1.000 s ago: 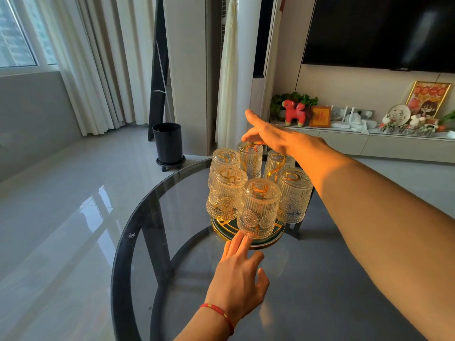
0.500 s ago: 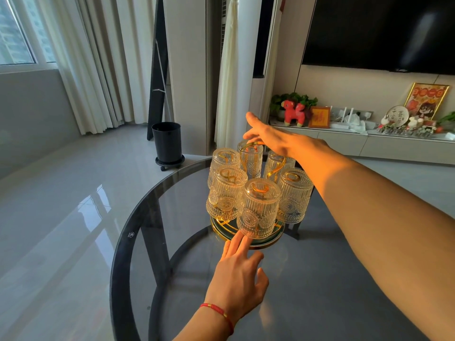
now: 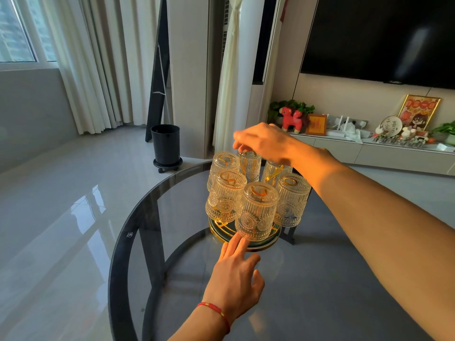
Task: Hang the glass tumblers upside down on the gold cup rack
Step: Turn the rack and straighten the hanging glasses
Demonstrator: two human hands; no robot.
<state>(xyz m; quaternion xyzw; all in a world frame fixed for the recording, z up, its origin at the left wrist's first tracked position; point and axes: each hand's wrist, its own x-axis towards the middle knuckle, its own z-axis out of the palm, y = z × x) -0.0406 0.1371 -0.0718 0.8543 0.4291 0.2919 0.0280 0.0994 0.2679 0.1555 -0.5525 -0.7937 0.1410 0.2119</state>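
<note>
The gold cup rack stands on its round green and gold base (image 3: 267,243) on a dark glass table. Several ribbed glass tumblers hang upside down on it, the nearest one (image 3: 256,212) at the front. My right hand (image 3: 266,141) reaches over the top of the rack, and its fingers curl down onto the upturned base of the far tumbler (image 3: 250,167). My left hand (image 3: 236,279) lies flat and open, a red string around the wrist, with its fingertips touching the front rim of the rack's base.
The round table's dark rim (image 3: 128,232) curves close on the left, with grey floor beyond. A black bin on wheels (image 3: 165,141) stands behind the table. A low TV console (image 3: 369,153) with ornaments runs along the right wall.
My right hand's fingers, stretched out over the rack before, have curled down onto the far tumbler's top. My left hand has stayed at the rack's base.
</note>
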